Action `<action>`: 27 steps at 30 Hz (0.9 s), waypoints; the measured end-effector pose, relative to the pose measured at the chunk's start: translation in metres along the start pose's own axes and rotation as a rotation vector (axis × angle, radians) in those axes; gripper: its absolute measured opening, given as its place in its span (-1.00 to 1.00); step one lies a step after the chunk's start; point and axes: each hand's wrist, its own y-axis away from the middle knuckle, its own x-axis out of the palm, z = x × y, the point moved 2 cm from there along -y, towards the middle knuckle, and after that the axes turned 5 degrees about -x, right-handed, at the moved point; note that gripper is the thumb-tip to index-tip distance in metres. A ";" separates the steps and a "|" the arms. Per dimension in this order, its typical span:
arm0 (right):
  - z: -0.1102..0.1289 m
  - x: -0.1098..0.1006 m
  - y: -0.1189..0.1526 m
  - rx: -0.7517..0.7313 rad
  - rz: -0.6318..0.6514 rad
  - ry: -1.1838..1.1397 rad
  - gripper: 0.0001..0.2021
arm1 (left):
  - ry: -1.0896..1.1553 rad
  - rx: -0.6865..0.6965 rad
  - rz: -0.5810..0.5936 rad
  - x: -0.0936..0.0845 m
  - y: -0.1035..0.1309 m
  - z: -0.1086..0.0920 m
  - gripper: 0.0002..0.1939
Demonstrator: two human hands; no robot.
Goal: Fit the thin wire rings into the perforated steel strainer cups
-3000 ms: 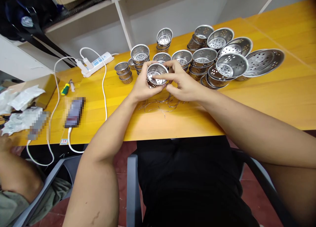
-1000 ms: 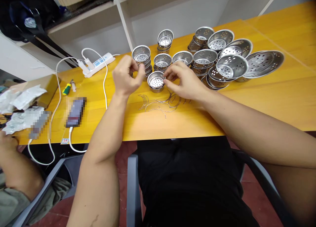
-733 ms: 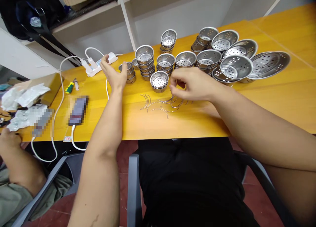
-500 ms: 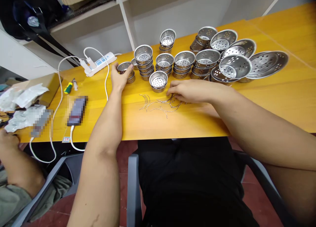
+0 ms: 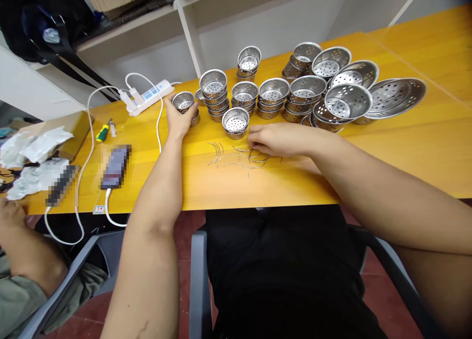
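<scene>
The person is now working with the hands apart, where three seconds ago both were closed round one small strainer cup held over the table edge. That cup (image 5: 235, 122) is now sitting upright on the yellow table (image 5: 387, 147), just in front of the rows of stacked cups, with neither hand touching it. From this it is fair to judge that one cup has been finished with and set down, and that the hands are moving on to fresh parts.

The left hand (image 5: 178, 118) is reaching out to the left end of the rows and is curling its fingers (image 5: 194, 110) round the top cup of a short stack (image 5: 183, 102), thumb on the far side; half a second ago it was only arriving there. Whether the cup is already lifting clear of the one beneath cannot be told.

The right hand (image 5: 275, 138) is lying low on the table, palm down, its fingertips (image 5: 253, 141) bent and close together at the edge of the loose wire pieces (image 5: 236, 158) scattered before the person. Whether a wire is pinched between them cannot be seen.

At the lower left, another person's arm (image 5: 22, 250) is resting near some crumpled plastic bags (image 5: 33, 144).
</scene>
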 end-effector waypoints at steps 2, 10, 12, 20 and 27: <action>0.000 0.000 -0.001 0.001 0.008 -0.022 -0.82 | -0.001 0.008 0.001 0.000 0.001 0.000 -0.03; 0.013 -0.003 -0.004 0.068 0.058 0.014 -0.84 | -0.001 0.046 -0.068 0.001 -0.003 0.000 0.12; 0.020 -0.004 -0.005 0.093 0.071 0.044 -0.86 | 0.004 0.067 -0.096 0.001 -0.006 0.002 0.11; 0.028 -0.007 -0.005 0.051 0.051 -0.008 -0.88 | 0.014 0.121 -0.164 0.003 -0.012 0.010 0.01; 0.014 -0.005 -0.004 -0.090 -0.173 -0.176 -0.82 | -0.040 0.203 -0.285 0.000 -0.015 0.006 -0.05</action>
